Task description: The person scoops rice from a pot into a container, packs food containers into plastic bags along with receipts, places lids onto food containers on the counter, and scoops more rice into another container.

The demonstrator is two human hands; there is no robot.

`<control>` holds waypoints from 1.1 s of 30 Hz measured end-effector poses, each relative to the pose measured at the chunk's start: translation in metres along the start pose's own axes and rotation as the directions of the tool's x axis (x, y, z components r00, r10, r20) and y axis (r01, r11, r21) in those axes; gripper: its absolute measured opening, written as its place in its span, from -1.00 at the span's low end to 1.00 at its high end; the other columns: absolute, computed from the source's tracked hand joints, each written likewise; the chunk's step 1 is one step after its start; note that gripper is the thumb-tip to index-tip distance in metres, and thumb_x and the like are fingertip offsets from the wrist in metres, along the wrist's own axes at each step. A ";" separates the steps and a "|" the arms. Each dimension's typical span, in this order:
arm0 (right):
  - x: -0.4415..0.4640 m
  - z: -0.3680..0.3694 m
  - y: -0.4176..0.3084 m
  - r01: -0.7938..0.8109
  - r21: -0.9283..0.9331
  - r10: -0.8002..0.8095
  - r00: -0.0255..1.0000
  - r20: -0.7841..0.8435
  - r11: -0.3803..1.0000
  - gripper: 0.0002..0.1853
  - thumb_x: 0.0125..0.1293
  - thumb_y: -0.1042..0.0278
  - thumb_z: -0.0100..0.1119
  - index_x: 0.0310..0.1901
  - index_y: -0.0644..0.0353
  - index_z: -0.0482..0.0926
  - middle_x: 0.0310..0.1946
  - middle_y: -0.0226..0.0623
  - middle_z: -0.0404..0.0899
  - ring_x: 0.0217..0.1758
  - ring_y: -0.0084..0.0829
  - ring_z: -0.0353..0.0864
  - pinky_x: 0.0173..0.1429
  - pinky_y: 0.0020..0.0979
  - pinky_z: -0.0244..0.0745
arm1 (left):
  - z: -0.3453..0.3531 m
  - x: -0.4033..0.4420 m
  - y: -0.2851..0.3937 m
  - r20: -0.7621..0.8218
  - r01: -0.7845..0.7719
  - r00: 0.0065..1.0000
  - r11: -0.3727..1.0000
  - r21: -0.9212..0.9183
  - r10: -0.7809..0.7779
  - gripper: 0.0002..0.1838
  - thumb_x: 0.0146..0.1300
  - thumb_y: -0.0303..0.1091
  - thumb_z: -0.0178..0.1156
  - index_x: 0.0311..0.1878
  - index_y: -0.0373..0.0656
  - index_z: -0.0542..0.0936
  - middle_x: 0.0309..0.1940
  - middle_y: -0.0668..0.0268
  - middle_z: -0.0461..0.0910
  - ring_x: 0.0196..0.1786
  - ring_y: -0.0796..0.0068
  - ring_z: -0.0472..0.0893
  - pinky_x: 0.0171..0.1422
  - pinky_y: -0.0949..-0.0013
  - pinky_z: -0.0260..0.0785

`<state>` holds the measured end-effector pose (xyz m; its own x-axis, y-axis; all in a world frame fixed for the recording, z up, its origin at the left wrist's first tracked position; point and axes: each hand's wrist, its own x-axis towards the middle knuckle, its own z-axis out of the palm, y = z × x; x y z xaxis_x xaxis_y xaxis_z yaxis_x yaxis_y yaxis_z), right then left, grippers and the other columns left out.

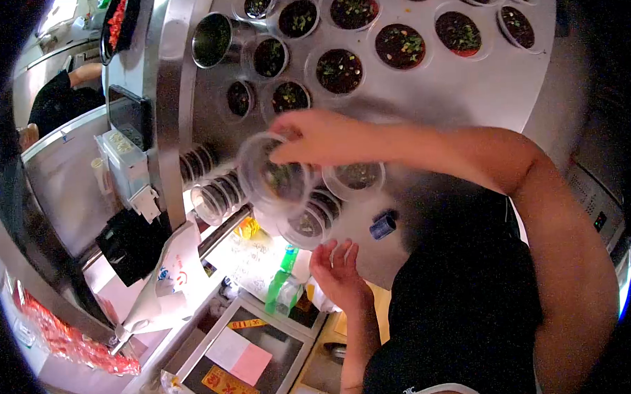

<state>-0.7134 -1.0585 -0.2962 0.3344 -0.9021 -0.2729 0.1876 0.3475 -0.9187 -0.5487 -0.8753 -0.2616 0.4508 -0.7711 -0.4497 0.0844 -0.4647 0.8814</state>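
Observation:
My right hand (317,138) is closed on the rim of a clear plastic bowl (276,172) with dark and green contents, somewhat blurred. It is raised over the steel table (479,94). Below it my left hand (340,269) is open, palm up and fingers spread, beside a stack of clear bowls (311,221). Whether its fingertips touch the stack is unclear. Another bowl (356,176) stands partly behind my right wrist. Several similar filled bowls (339,71) stand in rows beyond.
A blue cylindrical object (383,224) lies near my body. More stacked bowls (218,197) and a metal cup (212,40) stand at the table's left. A green bottle (280,278) and papers lie lower down. At the upper left, another person's arm (85,74) shows.

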 end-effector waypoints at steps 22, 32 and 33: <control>0.299 0.197 0.005 0.473 -0.176 -0.501 0.843 -0.195 0.863 -0.66 0.03 0.16 0.20 -0.31 0.31 0.62 -0.32 0.10 0.60 -0.23 0.00 0.62 -0.13 -0.13 0.56 | -0.117 0.251 0.073 0.154 -0.459 0.832 0.504 0.731 0.534 -0.45 0.35 -0.13 -0.08 0.37 -0.02 0.15 0.39 0.18 0.06 0.39 0.26 0.13 0.38 0.20 0.01; 0.308 0.183 -0.003 0.334 -0.280 -0.328 0.942 0.072 0.900 -0.65 0.15 0.16 0.12 -0.14 0.25 0.60 -0.13 0.07 0.54 -0.15 0.01 0.59 -0.07 -0.07 0.52 | -0.100 0.353 0.140 -0.141 -0.335 0.880 0.804 0.491 0.453 -0.43 0.37 -0.07 -0.26 0.41 0.01 0.03 0.43 0.21 0.00 0.48 0.23 -0.04 0.50 0.08 -0.32; 0.307 0.185 -0.001 0.361 -0.345 -0.371 0.928 0.039 0.866 -0.63 0.14 0.15 0.12 -0.13 0.26 0.60 -0.13 0.07 0.54 -0.14 0.01 0.59 -0.07 -0.07 0.52 | -0.096 0.361 0.142 -0.128 -0.324 0.898 0.830 0.454 0.421 -0.44 0.39 -0.09 -0.29 0.41 0.00 0.02 0.43 0.21 0.01 0.47 0.22 0.01 0.50 0.10 -0.32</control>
<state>-0.4400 -1.2886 -0.3262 0.2769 -0.9558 0.0985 -0.0358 -0.1127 -0.9930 -0.2887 -1.1778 -0.2849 0.5543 -0.8322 -0.0145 -0.4796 -0.3335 0.8116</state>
